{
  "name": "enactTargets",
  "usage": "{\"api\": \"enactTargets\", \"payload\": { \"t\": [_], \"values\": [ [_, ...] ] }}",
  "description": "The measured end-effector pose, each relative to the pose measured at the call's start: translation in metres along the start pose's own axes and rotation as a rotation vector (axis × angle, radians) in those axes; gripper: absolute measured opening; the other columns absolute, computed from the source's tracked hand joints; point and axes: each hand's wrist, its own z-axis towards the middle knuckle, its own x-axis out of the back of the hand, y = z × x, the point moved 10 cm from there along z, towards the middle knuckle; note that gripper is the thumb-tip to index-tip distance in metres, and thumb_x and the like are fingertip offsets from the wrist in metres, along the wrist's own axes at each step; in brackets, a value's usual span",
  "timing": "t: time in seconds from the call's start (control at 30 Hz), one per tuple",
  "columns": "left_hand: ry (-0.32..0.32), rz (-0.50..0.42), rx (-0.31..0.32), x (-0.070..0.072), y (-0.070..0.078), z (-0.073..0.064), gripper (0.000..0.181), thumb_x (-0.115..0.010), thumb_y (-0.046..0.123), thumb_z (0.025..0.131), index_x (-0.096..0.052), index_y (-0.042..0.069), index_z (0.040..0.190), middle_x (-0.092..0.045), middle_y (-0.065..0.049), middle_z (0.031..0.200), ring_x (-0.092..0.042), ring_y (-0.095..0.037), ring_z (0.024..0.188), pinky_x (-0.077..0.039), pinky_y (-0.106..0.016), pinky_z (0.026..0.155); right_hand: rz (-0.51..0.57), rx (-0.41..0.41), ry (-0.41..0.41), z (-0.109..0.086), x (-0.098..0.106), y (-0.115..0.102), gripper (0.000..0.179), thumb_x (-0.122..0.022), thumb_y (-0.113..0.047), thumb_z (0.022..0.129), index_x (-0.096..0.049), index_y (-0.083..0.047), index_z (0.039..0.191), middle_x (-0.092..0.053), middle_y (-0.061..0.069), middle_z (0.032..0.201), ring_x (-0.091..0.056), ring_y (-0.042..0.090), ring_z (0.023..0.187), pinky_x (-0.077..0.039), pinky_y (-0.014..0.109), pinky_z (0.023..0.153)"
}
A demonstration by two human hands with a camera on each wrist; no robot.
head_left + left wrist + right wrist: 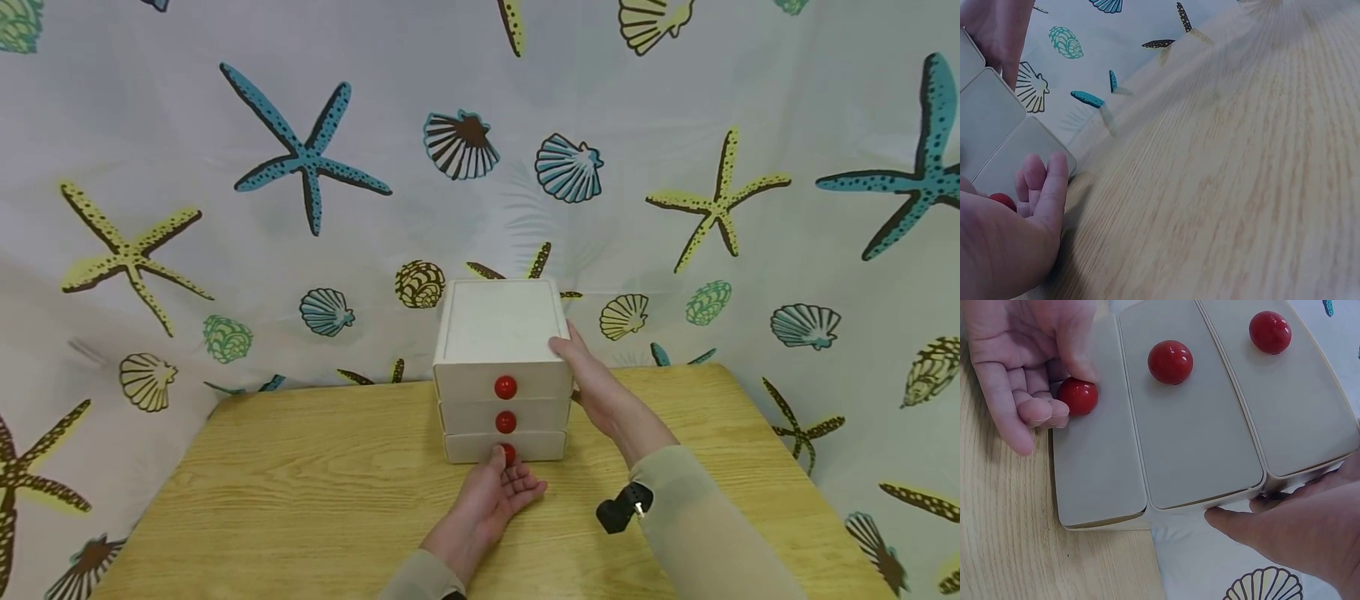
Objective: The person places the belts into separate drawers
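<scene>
A small white chest of drawers (502,321) stands on the wooden table, its three drawers stacked one above another. Each drawer front carries a round red knob; the top one (506,387) and the middle one (506,422) are untouched. My left hand (483,504), palm turned up, pinches the bottom knob (1079,397) between thumb and fingers. Against the chest's right side lies my right hand (600,392), its thumb over the top edge and its straight fingers along the side wall (1213,501). All three drawer fronts sit nearly flush with the frame.
The wooden table (315,483) extends to both sides of the chest and in front of it. Right behind hangs a pale cloth (480,225) printed with starfish and shells. A black device (625,508) is strapped at my right wrist.
</scene>
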Motion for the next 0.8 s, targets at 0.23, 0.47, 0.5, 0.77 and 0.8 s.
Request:
{"api": "enactTargets", "payload": {
  "t": [0.23,0.47,0.5,0.77,0.8],
  "values": [
    [-0.011,0.005,0.016,0.0026,-0.0009,0.0003,0.043,-0.031,0.029,0.124,-0.046,-0.010,0.134,-0.063,-0.015,0.105,-0.068,-0.027,0.095,-0.058,-0.054,0.106,-0.011,-0.007,-0.007,0.0002,0.0012,0.0001,0.077,-0.040,-0.049,0.117,0.005,-0.036,0.178,0.009,0.006,0.184,0.007,0.033,0.168,-0.010,0.075,0.127],
    [-0.014,-0.009,0.021,0.0030,-0.0006,-0.0013,0.043,-0.031,0.028,0.124,-0.046,-0.011,0.134,-0.063,-0.016,0.107,-0.068,-0.027,0.097,-0.057,-0.054,0.107,-0.024,-0.009,-0.006,0.0009,0.0029,-0.0003,0.076,-0.040,-0.048,0.117,0.003,-0.035,0.178,0.007,0.006,0.185,0.006,0.032,0.168,-0.009,0.075,0.128],
    [-0.012,-0.008,0.018,0.0031,0.0005,-0.0013,0.043,-0.031,0.028,0.124,-0.045,-0.011,0.135,-0.063,-0.016,0.108,-0.068,-0.027,0.098,-0.057,-0.054,0.107,-0.027,-0.006,-0.007,0.0011,0.0031,-0.0011,0.076,-0.040,-0.048,0.117,0.002,-0.035,0.178,0.007,0.006,0.185,0.006,0.032,0.168,-0.009,0.075,0.128],
    [-0.028,0.101,-0.013,0.0028,0.0049,0.0009,0.043,-0.028,0.028,0.124,-0.045,-0.011,0.134,-0.063,-0.014,0.104,-0.070,-0.026,0.092,-0.059,-0.053,0.104,-0.080,0.003,-0.015,-0.0003,0.0065,-0.0043,0.075,-0.040,-0.047,0.117,0.001,-0.034,0.178,0.008,0.003,0.185,0.009,0.032,0.169,-0.006,0.075,0.128],
    [-0.032,0.111,-0.014,0.0026,0.0046,0.0013,0.043,-0.028,0.028,0.124,-0.045,-0.011,0.134,-0.063,-0.014,0.103,-0.070,-0.026,0.091,-0.060,-0.053,0.103,-0.087,-0.001,-0.013,-0.0008,0.0074,-0.0038,0.075,-0.040,-0.047,0.117,0.001,-0.034,0.178,0.007,0.003,0.185,0.009,0.032,0.169,-0.006,0.075,0.128]
  ]
}}
